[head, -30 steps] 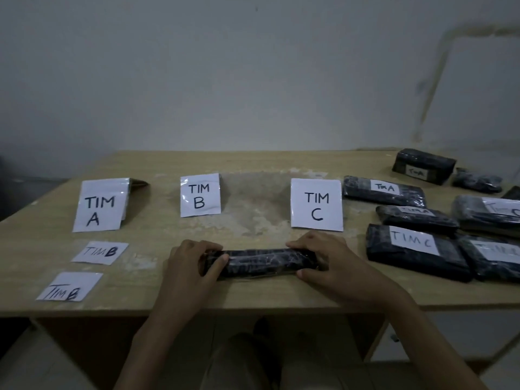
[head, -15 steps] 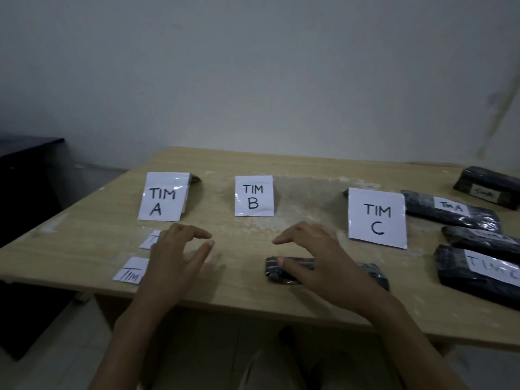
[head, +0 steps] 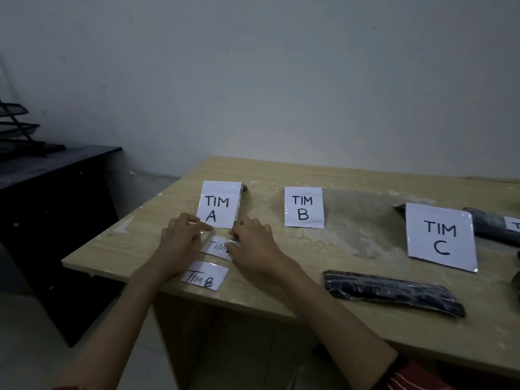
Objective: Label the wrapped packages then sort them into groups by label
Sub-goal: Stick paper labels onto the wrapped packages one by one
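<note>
My left hand and my right hand meet over a small white "TIM B" label lying in front of the "TIM A" sign. The left pinches its left corner, and the right's curled fingers cover its right end. A second "TIM B" label lies flat just nearer the table edge. An unlabelled black wrapped package lies alone near the front edge, right of my hands. Further right stand the "TIM B" sign and the "TIM C" sign.
A labelled black package shows at the right edge behind the "TIM C" sign. The wooden table ends just left of the labels. A dark cabinet with a wire tray rack stands to the left.
Both hands let go of the black package and moved left to the upper small label. The package stays on the table. The view swung left.
</note>
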